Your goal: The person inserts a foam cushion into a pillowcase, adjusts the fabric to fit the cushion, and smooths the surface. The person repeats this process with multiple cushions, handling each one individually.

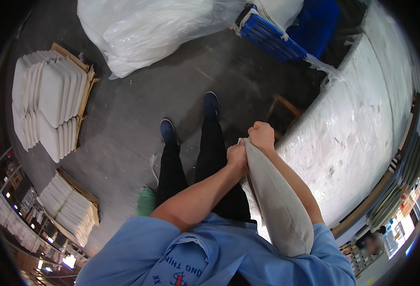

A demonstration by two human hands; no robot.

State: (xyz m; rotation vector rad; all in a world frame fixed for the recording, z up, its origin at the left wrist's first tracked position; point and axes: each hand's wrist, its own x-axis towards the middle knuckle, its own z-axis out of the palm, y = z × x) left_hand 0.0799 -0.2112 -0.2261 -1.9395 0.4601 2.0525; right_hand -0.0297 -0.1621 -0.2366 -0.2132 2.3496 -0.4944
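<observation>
A long, pale grey pillow-like piece in textured fabric stands against my right arm, its narrow end up between my hands. My left hand is closed on the edge of that end, with a small white corner showing above the fingers. Close beside it, my right hand is closed in a fist at the other side of the same end. The fabric inside the right fist is mostly hidden. The fat, rounded end of the piece rests near my chest and right sleeve.
To the right lies a large plastic-wrapped white stack. Ahead are a big white plastic bag and a blue crate. White padded pieces are stacked at left. A green sack sits beside my leg. A person is at lower right.
</observation>
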